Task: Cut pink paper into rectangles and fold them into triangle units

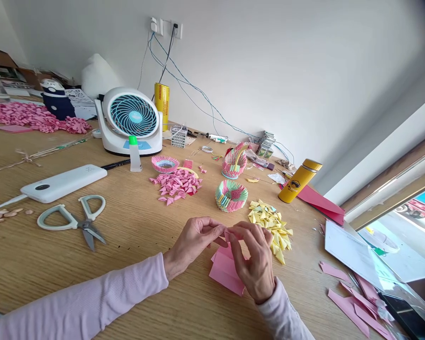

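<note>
My left hand point(198, 241) and my right hand point(253, 255) meet above the table, fingertips pinched on a small piece of pink paper point(227, 234). Most of that piece is hidden by the fingers, so its folded shape is unclear. Beneath the hands lie pink paper sheets point(226, 275), partly covered by the right hand. Just beyond the right hand is a pile of folded yellow paper triangles point(269, 219). A round basket of pink, green and yellow folded paper point(231, 196) stands behind the hands.
Open scissors point(83, 222) lie left, near a white power bank point(65, 182). Folded pink pieces point(179, 185) are heaped beside a paper bowl point(165, 164). A fan point(132, 118) and a yellow flask point(299, 182) stand farther back. Pink strips point(354, 304) lie right.
</note>
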A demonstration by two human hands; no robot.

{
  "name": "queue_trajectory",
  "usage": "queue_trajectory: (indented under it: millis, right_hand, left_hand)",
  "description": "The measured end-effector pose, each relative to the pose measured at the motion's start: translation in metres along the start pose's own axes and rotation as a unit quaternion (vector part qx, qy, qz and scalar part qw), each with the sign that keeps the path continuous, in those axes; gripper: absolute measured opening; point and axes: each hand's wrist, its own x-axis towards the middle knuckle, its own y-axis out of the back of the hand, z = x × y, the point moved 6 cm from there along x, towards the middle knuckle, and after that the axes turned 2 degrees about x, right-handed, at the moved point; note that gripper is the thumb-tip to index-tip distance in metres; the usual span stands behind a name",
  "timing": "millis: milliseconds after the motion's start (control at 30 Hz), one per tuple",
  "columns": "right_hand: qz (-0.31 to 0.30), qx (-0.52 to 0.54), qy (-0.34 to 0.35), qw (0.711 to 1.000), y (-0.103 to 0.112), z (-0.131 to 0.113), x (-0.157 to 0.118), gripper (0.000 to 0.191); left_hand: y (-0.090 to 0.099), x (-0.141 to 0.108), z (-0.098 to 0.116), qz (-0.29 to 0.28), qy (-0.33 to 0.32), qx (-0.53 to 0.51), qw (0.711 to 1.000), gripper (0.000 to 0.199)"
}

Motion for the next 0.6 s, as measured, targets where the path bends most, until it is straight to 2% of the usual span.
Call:
queue_trajectory:
  millis: [100,300,467,600]
  right_hand:
    - [-0.010,0.069,-0.065,0.995,-0.003,0.008,0.000,0.007]
    - [-0.053,0.165,-0.142,0.975,-0.012,0.019,-0.003,0.015]
    - [-0.056,0.188,-0.155,0.968,-0.014,0.023,-0.003,0.018]
    - [-0.022,0.210,-0.163,0.964,-0.014,0.028,-0.005,0.015]
  left_hand:
    - [-0.003,-0.001,0.003,-0.013,-0.028,-0.001,1.000,0.028]
    - [-0.005,-0.006,0.005,-0.029,-0.069,0.056,0.996,0.028]
    - [-0.005,-0.005,0.005,-0.026,-0.065,0.039,0.997,0.025]
    - [-0.004,-0.001,0.004,-0.009,-0.050,0.007,0.999,0.024]
